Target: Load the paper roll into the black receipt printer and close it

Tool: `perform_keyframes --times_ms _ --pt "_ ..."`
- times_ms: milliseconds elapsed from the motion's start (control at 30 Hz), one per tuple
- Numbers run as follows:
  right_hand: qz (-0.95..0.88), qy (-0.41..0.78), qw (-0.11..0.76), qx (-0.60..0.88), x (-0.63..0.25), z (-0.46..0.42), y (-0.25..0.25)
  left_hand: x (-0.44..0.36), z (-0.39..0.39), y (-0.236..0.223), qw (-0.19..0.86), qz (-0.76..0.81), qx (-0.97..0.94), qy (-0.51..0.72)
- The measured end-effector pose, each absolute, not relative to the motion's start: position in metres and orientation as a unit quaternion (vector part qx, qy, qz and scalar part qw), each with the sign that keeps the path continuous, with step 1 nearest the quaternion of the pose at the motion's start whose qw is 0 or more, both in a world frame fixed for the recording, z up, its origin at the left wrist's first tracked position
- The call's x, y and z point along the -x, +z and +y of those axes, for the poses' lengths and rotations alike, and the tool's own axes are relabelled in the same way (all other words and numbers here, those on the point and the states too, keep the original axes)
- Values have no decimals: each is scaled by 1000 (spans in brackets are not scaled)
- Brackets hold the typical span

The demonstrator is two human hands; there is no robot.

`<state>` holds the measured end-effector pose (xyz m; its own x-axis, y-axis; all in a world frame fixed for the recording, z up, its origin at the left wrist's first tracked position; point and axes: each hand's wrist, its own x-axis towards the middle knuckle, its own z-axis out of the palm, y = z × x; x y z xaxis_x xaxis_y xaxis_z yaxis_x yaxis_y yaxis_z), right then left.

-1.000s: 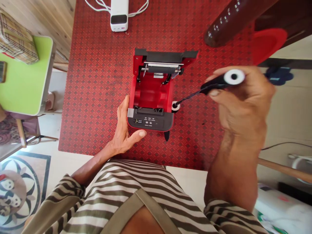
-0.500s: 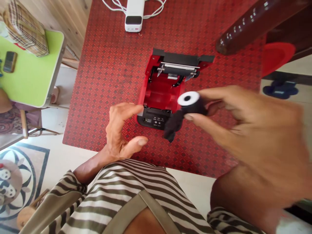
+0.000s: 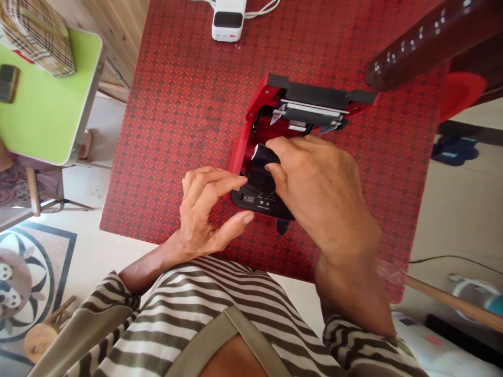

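Note:
A small red and black printer [image 3: 238, 154] sits on the table with its lid [image 3: 314, 95] raised, showing a roller and a pale strip under it. My right hand [image 3: 326, 188] pinches a paper roll [image 3: 266, 155], dark outside with a white end, and holds it at the printer's red bay. A dark loose length hangs from the roll over the black front panel [image 3: 261, 203], and a dark end shows below the front edge. My left hand [image 3: 208, 209] is open beside the printer's front left corner, its index fingertip close to or touching it. The right fingertips are partly hidden.
A white power bank [image 3: 228, 23] with white cables lies at the far side of the red patterned table [image 3: 176, 104]. A brown ribbed tubular object [image 3: 416, 50] reaches in from the right. A green table [image 3: 43, 115] holds a plaid bag [image 3: 43, 36] and a phone [image 3: 8, 84].
My right hand has moved left with the roll, from beside the printer to over its bay, and the roll has turned. The view has shifted slightly. My left hand stays open by the front corner.

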<state>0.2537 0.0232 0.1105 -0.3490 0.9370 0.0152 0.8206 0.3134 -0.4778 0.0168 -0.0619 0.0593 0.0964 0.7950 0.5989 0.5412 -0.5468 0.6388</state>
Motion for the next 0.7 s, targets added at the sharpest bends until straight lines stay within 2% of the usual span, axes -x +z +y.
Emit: perform_keyframes --times_ms 167,300,533,700 --pt "-788 146 84 592 -244 31 115 -13 -57 58 160 473 -747 439" --pt "-805 157 50 569 -245 41 114 -12 -48 62 146 476 -759 419" --pt "-819 178 64 542 -249 54 93 -1 -24 77 222 489 -768 349" --pt "-796 214 55 564 -243 55 98 -4 -15 92 222 475 -795 304"
